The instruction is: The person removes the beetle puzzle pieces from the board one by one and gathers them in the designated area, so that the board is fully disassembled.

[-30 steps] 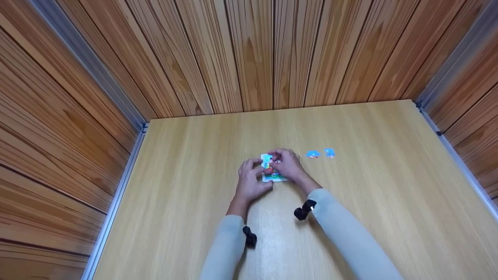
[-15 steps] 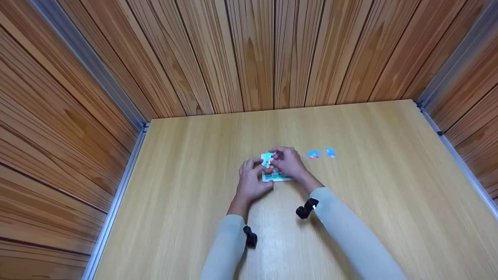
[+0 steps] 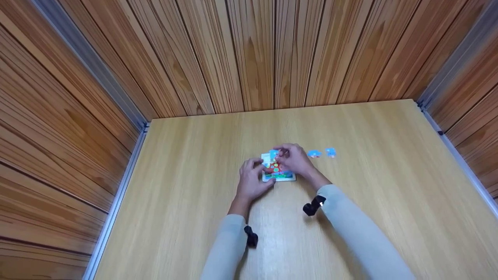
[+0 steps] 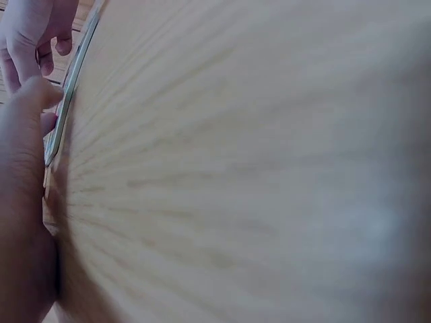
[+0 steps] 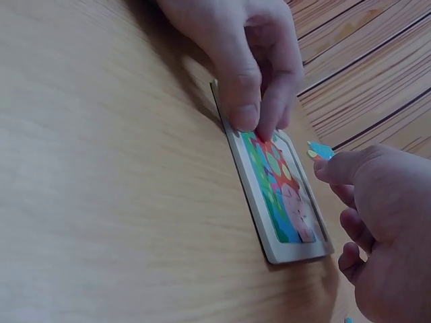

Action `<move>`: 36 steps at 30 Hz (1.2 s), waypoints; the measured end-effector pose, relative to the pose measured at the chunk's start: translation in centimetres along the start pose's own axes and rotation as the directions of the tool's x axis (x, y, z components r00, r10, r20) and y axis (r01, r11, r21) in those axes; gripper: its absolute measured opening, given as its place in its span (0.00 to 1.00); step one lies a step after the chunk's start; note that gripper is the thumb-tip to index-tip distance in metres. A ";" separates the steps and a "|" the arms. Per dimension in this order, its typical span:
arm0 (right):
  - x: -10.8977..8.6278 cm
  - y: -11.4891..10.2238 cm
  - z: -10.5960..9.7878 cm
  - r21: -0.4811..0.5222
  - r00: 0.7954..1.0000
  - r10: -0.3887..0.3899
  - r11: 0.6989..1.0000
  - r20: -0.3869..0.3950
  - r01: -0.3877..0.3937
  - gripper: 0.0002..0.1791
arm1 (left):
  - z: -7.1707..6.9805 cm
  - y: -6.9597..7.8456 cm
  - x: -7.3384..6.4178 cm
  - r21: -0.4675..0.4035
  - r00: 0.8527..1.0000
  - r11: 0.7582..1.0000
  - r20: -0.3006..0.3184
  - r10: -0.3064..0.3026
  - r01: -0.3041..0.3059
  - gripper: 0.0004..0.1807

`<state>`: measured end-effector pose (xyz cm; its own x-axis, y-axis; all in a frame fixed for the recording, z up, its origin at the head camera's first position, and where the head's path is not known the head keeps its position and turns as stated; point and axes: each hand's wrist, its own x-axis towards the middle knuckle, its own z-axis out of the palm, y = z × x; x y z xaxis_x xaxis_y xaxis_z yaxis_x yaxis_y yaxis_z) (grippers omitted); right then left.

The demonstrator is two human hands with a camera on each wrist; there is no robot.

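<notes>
A small jigsaw puzzle board (image 3: pixel 288 179) with a pale frame lies on the table, its lower part filled with a red, pink and green picture (image 5: pixel 279 178). My left hand (image 3: pixel 252 182) holds the board at its left side, the thumb at the near edge and a fingertip over the picture. Between thumb and forefinger, my right hand (image 3: pixel 296 160) pinches a blue puzzle piece (image 5: pixel 322 149) above the board's far part. A pale bare strip of the board shows beneath that piece. The left wrist view catches the board (image 4: pixel 67 101) only edge-on, beside the left thumb.
Two loose blue puzzle pieces, one nearer (image 3: pixel 314 154) and one farther right (image 3: pixel 330 152), lie right of the board. Wood-panelled walls (image 3: pixel 256 54) enclose the table (image 3: pixel 186 186) at the back and sides. Black wrist cameras (image 3: pixel 310 209) stick out from both sleeves.
My right hand has moved slightly right and away with the blue piece, uncovering more of the picture and the pale upper-left part of the board. The left hand stays almost still.
</notes>
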<state>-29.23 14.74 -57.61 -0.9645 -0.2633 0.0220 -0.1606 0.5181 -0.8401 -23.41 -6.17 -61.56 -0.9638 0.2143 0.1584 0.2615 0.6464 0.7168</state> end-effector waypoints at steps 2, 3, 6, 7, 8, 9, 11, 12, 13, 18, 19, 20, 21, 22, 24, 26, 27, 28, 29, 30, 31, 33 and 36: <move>-0.1 0.1 -0.4 0.001 1.000 0.015 1.000 0.005 -0.015 0.20 | 0.1 0.0 0.0 0.000 1.000 1.000 -0.004 0.001 -0.001 0.17; -0.1 0.2 -0.6 0.000 1.000 0.019 1.000 0.005 -0.019 0.20 | 0.1 0.0 0.0 -0.001 1.000 1.000 -0.007 0.002 -0.002 0.17; -0.2 0.4 -1.1 -0.012 1.000 0.020 1.000 0.000 -0.020 0.20 | 0.1 0.1 0.0 0.005 1.000 1.000 -0.015 -0.001 0.001 0.16; -0.2 0.5 -1.2 -0.020 1.000 0.015 1.000 -0.003 -0.016 0.20 | 0.1 0.1 0.0 0.007 1.000 1.000 -0.016 -0.004 0.004 0.16; -0.2 0.6 -1.3 -0.026 1.000 0.013 1.000 -0.004 -0.013 0.20 | 0.1 0.1 0.1 0.009 1.000 1.000 -0.017 -0.007 0.007 0.16; -0.2 0.6 -1.5 -0.029 1.000 0.013 1.000 -0.006 -0.013 0.20 | 0.1 0.1 0.1 0.006 1.000 1.000 -0.018 -0.014 0.014 0.16; -0.2 0.8 -1.7 -0.036 1.000 0.011 0.999 -0.008 -0.011 0.20 | 0.2 0.1 0.1 0.008 0.999 1.000 -0.017 -0.029 0.029 0.16; -0.2 0.9 -1.9 -0.039 1.000 0.011 0.999 -0.009 -0.011 0.21 | 0.2 0.1 0.1 0.009 0.999 0.999 -0.018 -0.035 0.035 0.15; -0.3 1.0 -2.0 -0.043 1.000 0.011 0.999 -0.009 -0.011 0.21 | 0.2 0.1 0.1 0.009 0.999 0.999 -0.019 -0.039 0.039 0.15; -0.5 1.6 -2.6 -0.052 1.000 0.001 0.999 -0.011 -0.002 0.21 | 0.4 0.1 0.1 0.000 0.998 0.999 -0.033 -0.051 0.051 0.17; -0.6 1.7 -2.8 -0.053 1.000 0.003 0.999 -0.011 -0.004 0.21 | 0.4 0.0 0.2 -0.004 0.998 0.999 -0.037 -0.052 0.052 0.17; -0.6 1.9 -2.9 -0.051 1.000 0.005 0.999 -0.011 -0.005 0.21 | 0.5 0.0 0.2 -0.006 0.998 0.999 -0.043 -0.050 0.050 0.17; -0.7 2.0 -3.1 -0.054 1.000 0.001 0.999 -0.012 -0.002 0.21 | 0.5 0.0 0.2 -0.008 0.998 0.999 -0.049 -0.050 0.049 0.17; -0.8 2.1 -3.2 -0.055 1.000 -0.001 0.999 -0.014 0.000 0.21 | 0.5 0.0 0.2 -0.010 0.997 0.999 -0.052 -0.052 0.051 0.16; -1.0 2.4 -3.5 -0.055 1.000 0.000 0.998 -0.019 -0.001 0.21 | 0.5 0.0 0.2 -0.015 0.997 0.998 -0.058 -0.056 0.055 0.16; -1.1 2.6 -3.7 -0.057 1.000 -0.005 0.998 -0.025 0.003 0.20 | 0.5 0.1 0.1 -0.020 0.996 0.998 -0.060 -0.068 0.067 0.15; -1.1 2.7 -3.7 -0.059 1.000 -0.011 0.998 -0.029 0.009 0.20 | 0.5 0.2 0.1 -0.025 0.995 0.997 -0.059 -0.077 0.075 0.15; -1.2 2.8 -3.8 -0.059 0.999 -0.011 0.998 -0.033 0.009 0.20 | 0.5 0.2 0.1 -0.029 0.995 0.996 -0.059 -0.083 0.082 0.15; -1.2 2.9 -3.9 -0.060 0.999 -0.010 0.998 -0.035 0.008 0.20 | 0.5 0.3 0.1 -0.030 0.994 0.996 -0.060 -0.086 0.085 0.14; -1.3 3.0 -4.0 -0.057 0.999 -0.008 0.998 -0.037 0.006 0.20 | 0.4 0.4 0.1 -0.032 0.994 0.996 -0.061 -0.090 0.088 0.14; -1.3 3.0 -4.1 -0.057 0.999 -0.005 0.998 -0.036 0.003 0.20 | 0.4 0.4 0.1 -0.029 0.994 0.996 -0.067 -0.087 0.085 0.13; -1.4 3.1 -4.2 -0.059 0.999 0.003 0.998 -0.038 -0.005 0.20 | 0.5 0.4 0.1 -0.021 0.994 0.997 -0.075 -0.080 0.079 0.13; -1.6 3.3 -4.4 -0.069 0.999 0.020 0.997 -0.037 -0.022 0.19 | 0.7 0.3 0.1 -0.005 0.994 0.997 -0.085 -0.072 0.072 0.13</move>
<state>-29.10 20.46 -58.02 -0.9746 -0.2227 0.0255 -0.1532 0.5789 -0.8009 -23.41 -5.44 -61.73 -0.9811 0.1042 0.1630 0.1910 0.6565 0.7297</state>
